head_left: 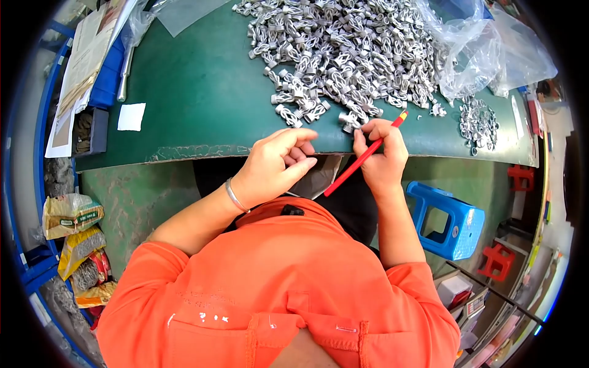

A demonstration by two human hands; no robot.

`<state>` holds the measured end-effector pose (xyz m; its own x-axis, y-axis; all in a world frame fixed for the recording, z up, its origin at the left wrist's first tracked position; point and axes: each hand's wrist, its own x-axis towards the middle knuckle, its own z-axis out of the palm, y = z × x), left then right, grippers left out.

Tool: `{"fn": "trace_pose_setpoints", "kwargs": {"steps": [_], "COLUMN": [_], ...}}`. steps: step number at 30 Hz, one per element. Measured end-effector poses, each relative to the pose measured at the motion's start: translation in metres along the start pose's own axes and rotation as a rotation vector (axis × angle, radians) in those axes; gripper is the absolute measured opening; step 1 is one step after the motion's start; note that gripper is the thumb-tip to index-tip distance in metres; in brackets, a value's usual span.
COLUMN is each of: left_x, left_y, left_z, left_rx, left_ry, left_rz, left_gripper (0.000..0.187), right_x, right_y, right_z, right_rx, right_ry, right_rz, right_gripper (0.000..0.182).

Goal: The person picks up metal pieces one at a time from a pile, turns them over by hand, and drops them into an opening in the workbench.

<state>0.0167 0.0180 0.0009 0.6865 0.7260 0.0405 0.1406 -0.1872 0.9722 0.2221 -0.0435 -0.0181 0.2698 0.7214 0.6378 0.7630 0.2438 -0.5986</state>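
Observation:
A large heap of small silvery metal parts [350, 52] lies on the green table [184, 86], its lower tip reaching close to the front edge. My right hand [385, 156] grips a red stick-like tool [353, 172] that slants from upper right to lower left, and its fingertips are beside a metal part at the heap's tip. At the table edge, left of that part, my left hand [279, 161] is raised with its fingers curled but apart, holding nothing visible. A band circles the left wrist.
Small rings [478, 124] lie at the table's right, below clear plastic bags [475, 58]. A white square [130, 116] and a grey bin [97, 130] are at the left. Below the table's right side stands a blue stool [451, 224]. Packed bags [73, 216] sit at far left.

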Motion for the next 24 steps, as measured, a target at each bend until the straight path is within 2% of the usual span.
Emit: {"fn": "trace_pose_setpoints", "kwargs": {"steps": [1, 3, 4, 6, 8, 10, 12, 14, 17, 18, 19, 20, 22, 24], "left_x": [0.002, 0.006, 0.008, 0.013, 0.014, 0.013, 0.011, 0.009, 0.004, 0.003, 0.002, 0.001, 0.000, -0.001], "left_y": [-0.001, -0.005, -0.003, 0.001, -0.002, -0.005, -0.002, -0.001, -0.003, -0.004, -0.005, -0.005, -0.004, -0.004], "left_z": [0.003, 0.010, 0.010, 0.007, 0.004, 0.003, 0.001, 0.002, 0.004, 0.007, 0.008, 0.007, 0.004, 0.003], "left_rx": [0.001, -0.263, -0.260, -0.468, -0.459, -0.534, -0.532, -0.530, -0.563, -0.513, -0.461, -0.460, -0.336, -0.311], "left_ry": [0.002, 0.084, 0.088, 0.023, 0.008, 0.014, 0.007, 0.000, 0.001, 0.043, 0.086, 0.088, 0.046, 0.040], "left_rz": [0.001, -0.066, -0.067, -0.214, -0.182, -0.197, -0.206, -0.214, -0.174, -0.077, 0.019, 0.018, 0.180, 0.226], "left_gripper": [0.031, 0.031, 0.031, 0.025, 0.021, 0.018, 0.018, 0.017, 0.017, 0.020, 0.023, 0.023, 0.028, 0.027], "right_x": [-0.001, -0.004, -0.006, -0.011, -0.014, -0.019, -0.020, -0.016, -0.020, -0.021, -0.023, -0.024, -0.025, -0.027], "right_y": [-0.004, -0.013, -0.018, -0.020, -0.023, -0.025, -0.022, -0.029, -0.030, -0.030, -0.030, -0.029, -0.028, -0.027], "right_z": [0.001, 0.002, 0.003, 0.007, 0.007, 0.010, 0.008, 0.003, 0.005, 0.006, 0.008, 0.010, 0.011, 0.010], "right_rx": [0.067, 0.128, 0.157, 0.265, 0.398, 0.659, 0.664, 0.766, 0.930, 0.991, 0.982, 0.984, 0.957, 0.911], "right_ry": [0.009, -0.029, -0.051, -0.074, -0.092, -0.026, -0.036, -0.161, -0.204, -0.222, -0.208, -0.210, -0.150, -0.152], "right_rz": [-0.003, -0.046, -0.069, -0.103, 0.016, 0.255, 0.317, 0.552, 0.582, 0.565, 0.507, 0.507, 0.414, 0.385], "right_gripper": [0.032, 0.033, 0.034, 0.035, 0.034, 0.030, 0.024, 0.021, 0.020, 0.020, 0.024, 0.024, 0.028, 0.031]}}
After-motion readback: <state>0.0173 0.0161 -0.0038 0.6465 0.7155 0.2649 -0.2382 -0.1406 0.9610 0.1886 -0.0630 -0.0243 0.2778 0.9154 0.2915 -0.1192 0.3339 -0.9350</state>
